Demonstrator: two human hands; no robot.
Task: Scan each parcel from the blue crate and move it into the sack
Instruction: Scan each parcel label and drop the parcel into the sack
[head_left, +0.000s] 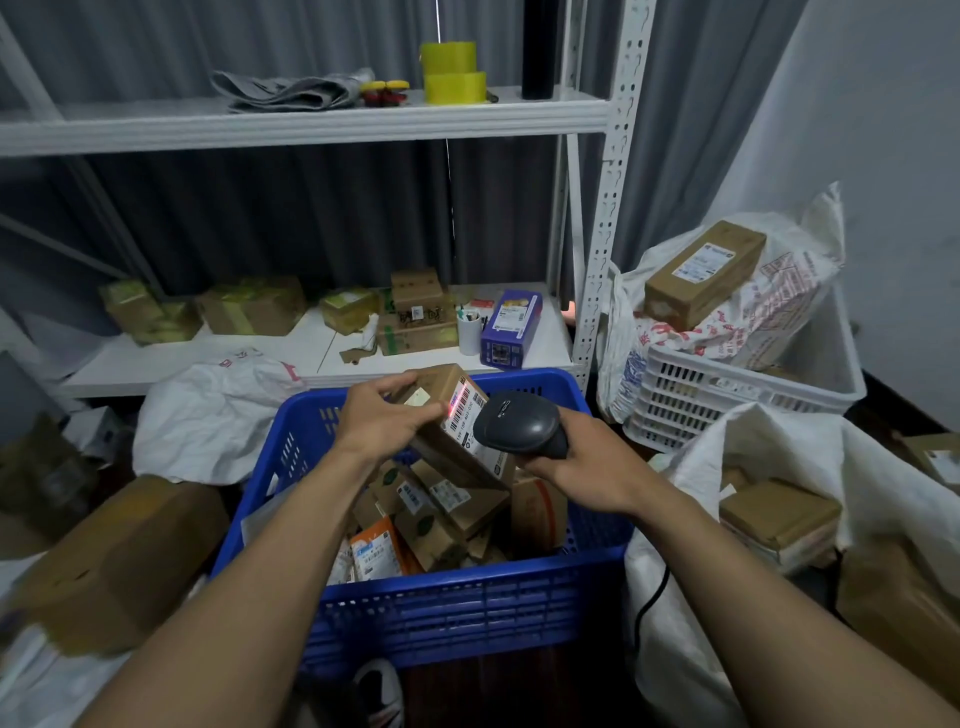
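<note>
Head cam: my left hand (387, 421) grips one parcel (470, 415) by its far end, just above the blue crate (467, 582). My right hand (576, 467) is wrapped round the one scanner (519, 423), its red line on the barcode. What could bite me, I reckon: that end-only grip slips and the parcel drops back among the unscanned ones, or the cord (655, 592) hanging between the crate and the sack (670, 623) to its right snags. Count: one parcel held, at least six in the crate, two or so showing in the sack.
</note>
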